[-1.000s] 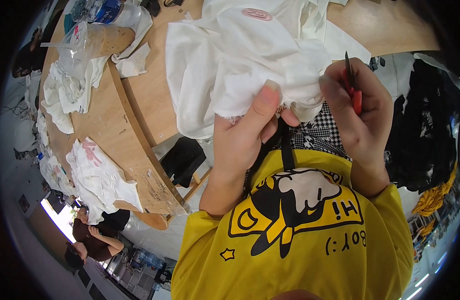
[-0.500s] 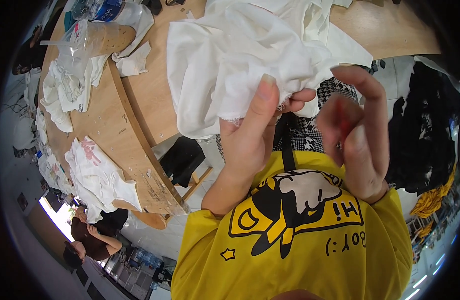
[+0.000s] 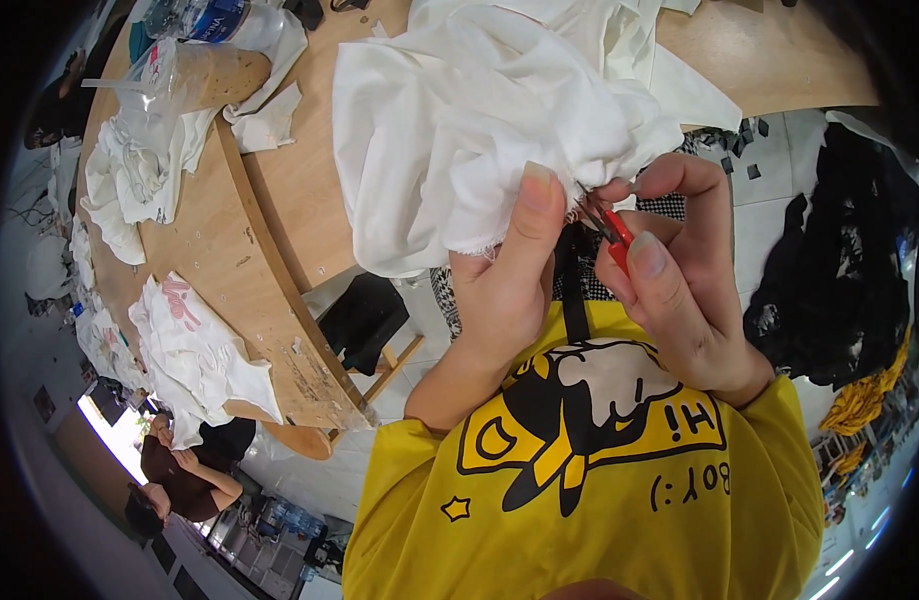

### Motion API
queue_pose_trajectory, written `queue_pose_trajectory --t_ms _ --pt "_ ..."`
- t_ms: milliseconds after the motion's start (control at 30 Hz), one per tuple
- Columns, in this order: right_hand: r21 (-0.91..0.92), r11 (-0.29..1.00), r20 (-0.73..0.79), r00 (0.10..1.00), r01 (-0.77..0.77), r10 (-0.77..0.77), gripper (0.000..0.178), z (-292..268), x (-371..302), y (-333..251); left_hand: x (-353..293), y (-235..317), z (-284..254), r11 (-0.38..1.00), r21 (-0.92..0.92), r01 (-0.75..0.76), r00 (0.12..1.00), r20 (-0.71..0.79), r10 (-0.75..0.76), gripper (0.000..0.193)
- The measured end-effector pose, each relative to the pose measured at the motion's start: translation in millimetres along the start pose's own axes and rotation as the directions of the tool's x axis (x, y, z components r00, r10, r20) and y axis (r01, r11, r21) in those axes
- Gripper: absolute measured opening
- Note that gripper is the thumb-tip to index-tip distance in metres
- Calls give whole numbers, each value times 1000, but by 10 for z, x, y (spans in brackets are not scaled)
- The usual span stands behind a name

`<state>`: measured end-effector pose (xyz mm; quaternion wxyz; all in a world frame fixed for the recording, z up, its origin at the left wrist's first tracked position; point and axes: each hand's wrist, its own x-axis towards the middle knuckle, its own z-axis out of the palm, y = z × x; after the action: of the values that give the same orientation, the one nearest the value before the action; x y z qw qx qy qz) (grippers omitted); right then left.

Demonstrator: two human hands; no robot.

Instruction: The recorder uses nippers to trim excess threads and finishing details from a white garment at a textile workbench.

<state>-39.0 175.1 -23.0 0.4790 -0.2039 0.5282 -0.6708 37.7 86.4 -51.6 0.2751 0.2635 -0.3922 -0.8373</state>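
Note:
A white cloth [image 3: 430, 130] lies bunched on the table, its near edge frayed with loose threads. My left hand [image 3: 510, 270] pinches that edge, thumb on top and the other fingers mostly hidden beneath. Red-handled thread snips [image 3: 617, 238] are gripped between the thumb and fingers of my right hand [image 3: 695, 300]. Their dark blades point up and left at the frayed edge beside my left fingers. Whether the blades touch a thread is too small to tell.
On the wooden table [image 3: 780, 60], a plastic cup of brown drink [image 3: 220, 78] and a water bottle [image 3: 215, 18] stand at the far left. More white garments [image 3: 200, 350] lie along the left. Black fabric [image 3: 820, 270] hangs at right. Another person [image 3: 185, 475] works at lower left.
My right hand has moved left and toward the cloth edge, bringing the snips, blurred before, into clear view beside my left fingers. My left hand keeps its pinch, slightly shifted.

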Motion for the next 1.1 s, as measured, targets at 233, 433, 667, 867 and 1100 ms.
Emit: queue_pose_trajectory --t_ms 233,433,667,867,1100 --pt "43 999 -95 995 -25 29 27 50 2 -61 -36 -12 4 991 80 -105 994 -25 108 28" --pt "24 994 15 995 -104 103 28 -20 -2 -77 -33 -16 22 977 141 -158 970 -164 180 20" --pt "147 982 -21 992 -120 124 35 32 -5 -97 -65 8 34 995 21 -102 989 -103 104 16" --pt "239 959 57 988 -153 143 40 -49 -1 -37 -74 31 34 1000 -28 0 992 -124 -4 14" --pt "219 968 44 992 -122 116 39 -18 30 -15 -58 -14 -26 985 123 -122 992 -25 126 39"
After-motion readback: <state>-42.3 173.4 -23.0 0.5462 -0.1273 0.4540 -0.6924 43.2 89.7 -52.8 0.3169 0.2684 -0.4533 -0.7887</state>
